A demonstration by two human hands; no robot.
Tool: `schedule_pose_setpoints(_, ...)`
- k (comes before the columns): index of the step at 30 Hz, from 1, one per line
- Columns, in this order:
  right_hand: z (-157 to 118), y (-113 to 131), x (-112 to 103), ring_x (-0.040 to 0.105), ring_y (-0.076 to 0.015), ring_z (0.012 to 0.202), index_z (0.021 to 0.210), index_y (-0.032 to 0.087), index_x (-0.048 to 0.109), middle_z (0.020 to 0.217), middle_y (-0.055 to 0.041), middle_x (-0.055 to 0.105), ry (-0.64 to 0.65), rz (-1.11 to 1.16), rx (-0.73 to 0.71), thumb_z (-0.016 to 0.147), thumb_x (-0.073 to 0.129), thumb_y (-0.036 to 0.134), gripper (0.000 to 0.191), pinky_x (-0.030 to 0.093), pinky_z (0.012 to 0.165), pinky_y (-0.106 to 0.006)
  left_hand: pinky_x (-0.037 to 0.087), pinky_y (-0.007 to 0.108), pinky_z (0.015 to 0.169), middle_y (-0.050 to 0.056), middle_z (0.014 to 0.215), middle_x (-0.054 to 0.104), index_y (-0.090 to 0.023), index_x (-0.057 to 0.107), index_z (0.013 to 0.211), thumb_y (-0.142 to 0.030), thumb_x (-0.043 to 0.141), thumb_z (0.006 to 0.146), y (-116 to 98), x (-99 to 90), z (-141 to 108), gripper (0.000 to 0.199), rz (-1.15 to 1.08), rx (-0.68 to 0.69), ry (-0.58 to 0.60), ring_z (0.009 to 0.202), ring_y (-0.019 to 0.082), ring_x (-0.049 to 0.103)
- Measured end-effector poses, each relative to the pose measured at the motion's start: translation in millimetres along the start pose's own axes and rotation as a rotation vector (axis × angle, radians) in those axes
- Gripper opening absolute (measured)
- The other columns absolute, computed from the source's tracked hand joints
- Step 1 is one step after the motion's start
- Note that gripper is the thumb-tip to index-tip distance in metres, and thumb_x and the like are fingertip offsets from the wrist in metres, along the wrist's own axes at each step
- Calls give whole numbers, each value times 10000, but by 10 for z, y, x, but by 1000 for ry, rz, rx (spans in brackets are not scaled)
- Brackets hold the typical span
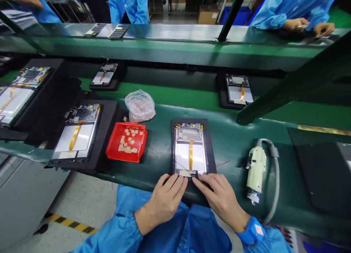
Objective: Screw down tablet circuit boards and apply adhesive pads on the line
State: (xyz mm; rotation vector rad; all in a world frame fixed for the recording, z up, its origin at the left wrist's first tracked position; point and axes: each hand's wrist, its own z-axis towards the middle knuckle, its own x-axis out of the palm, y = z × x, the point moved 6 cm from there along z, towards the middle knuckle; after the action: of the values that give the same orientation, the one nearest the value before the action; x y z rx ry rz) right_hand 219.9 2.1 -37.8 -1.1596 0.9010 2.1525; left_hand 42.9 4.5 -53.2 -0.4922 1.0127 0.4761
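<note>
An opened tablet (191, 150) lies back side up on a black foam pad (210, 154) before me, its circuit board at the far end and an orange flat cable down the middle. My left hand (166, 198) rests its stretched fingertips on the tablet's near edge; its thumb is hidden. My right hand (221, 194) has its index finger reaching to a small dark part at that same edge, the other fingers spread beside it. A thin dark wire (179, 163) curves over the tablet toward the fingertips. Whether any fingertip pinches the wire is too small to tell.
Left of the pad are a red tray (109, 150) of small beige pieces, a clear bag (140, 106) and another opened tablet (76, 134). An electric screwdriver (256, 170) lies right, near a slanting green post (274, 92). More tablets sit behind; people in blue work beyond.
</note>
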Motion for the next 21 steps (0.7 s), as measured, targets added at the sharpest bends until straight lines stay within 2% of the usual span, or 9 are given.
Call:
schedule_pose_setpoints(8,-230,20,-35,537,-247,966,1434,131,566,1052,-126,646,91,-52,81,942,490,0,514,443,801,-387,402,415,1053,179,1257,697,-41,661,1293,-101,333,980,-46,-1,-5,457,76,58,-21,1186,257,614)
schedule_pose_setpoints(13,-319,-43,-61,520,-240,934,1468,174,531,1041,-110,617,74,-30,195,944,492,5,552,436,805,-380,410,422,1054,179,1218,714,-29,677,1258,-78,344,974,-33,-21,28,441,59,86,-17,1146,255,635)
schedule_pose_setpoints(15,-306,-33,-61,510,-235,910,1454,170,544,1026,-106,610,78,-34,220,950,486,13,531,426,792,-373,412,426,1055,178,1199,720,-16,679,1246,-65,348,966,-31,-36,48,436,48,100,-15,1137,259,638)
schedule_pose_setpoints(21,-150,89,48,495,-244,909,1395,148,607,1014,-113,613,150,-121,157,952,458,25,483,360,738,-375,430,422,1062,175,1192,723,-28,680,1238,-79,353,974,-27,-47,78,423,61,119,-1,1139,254,635)
